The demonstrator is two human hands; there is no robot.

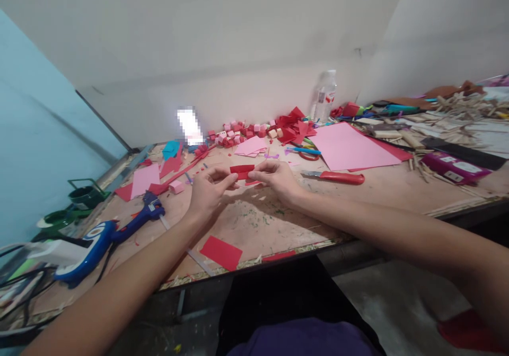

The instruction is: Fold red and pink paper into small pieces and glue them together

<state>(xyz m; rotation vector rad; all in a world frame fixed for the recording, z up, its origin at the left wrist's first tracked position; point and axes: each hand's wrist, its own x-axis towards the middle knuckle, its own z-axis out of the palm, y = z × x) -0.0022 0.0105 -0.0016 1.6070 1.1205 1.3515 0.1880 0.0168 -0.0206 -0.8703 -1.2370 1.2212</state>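
Between my two hands is a small piece of red paper (242, 169) with a fold along its length, held just above the table. My left hand (210, 187) pinches its left end between thumb and fingers. At the other end, my right hand (276, 180) grips it the same way. Right of that hand lies a knife with a red handle (342, 178). A flat red paper rectangle (221, 252) rests near the table's front edge, below my hands. Behind them sit a stack of pink paper pieces (251, 145) and many small pink and red paper cubes (234, 133).
A blue glue gun (139, 215) and a blue-and-white power strip (89, 250) with cables occupy the left side. Large pink sheets (353, 147), scissors (304, 152) and a plastic bottle (325, 96) stand toward the back right. Wooden sticks (457, 112) and a purple packet (455, 166) are far right.
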